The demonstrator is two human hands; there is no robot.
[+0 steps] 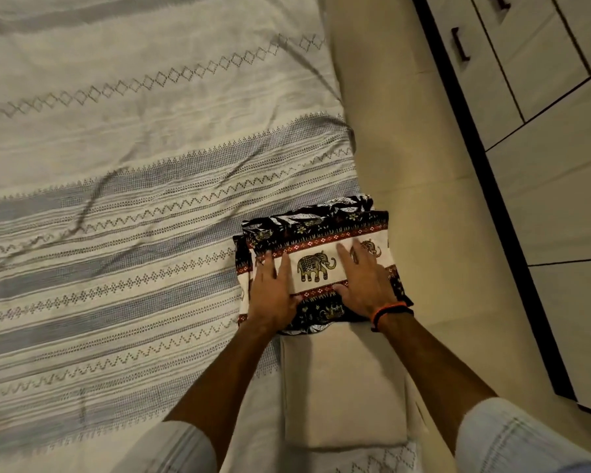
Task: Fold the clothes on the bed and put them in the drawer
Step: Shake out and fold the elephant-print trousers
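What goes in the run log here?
left hand flat | right hand flat | both on folded black-and-cream elephant-print cloth | striped bedspread

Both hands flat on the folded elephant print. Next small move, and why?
Probably slide the left hand and right hand under the elephant-print garment and lift it: it already looks folded compactly at the bed edge, beside a folded cream cloth.

The folded cloth (316,264) near the bed's right edge is black, cream and red, with gold-brown elephants on a cream band and small flowers on the black parts. Thin red bands with white marks run along it. The bedsheet (133,172) is cream with grey-blue stripes, brown zigzag lines and rows of little diamonds. A plain cream folded cloth (343,387) lies beside it. The wristband (388,310) is orange and black. The sleeves (512,438) are pale blue.
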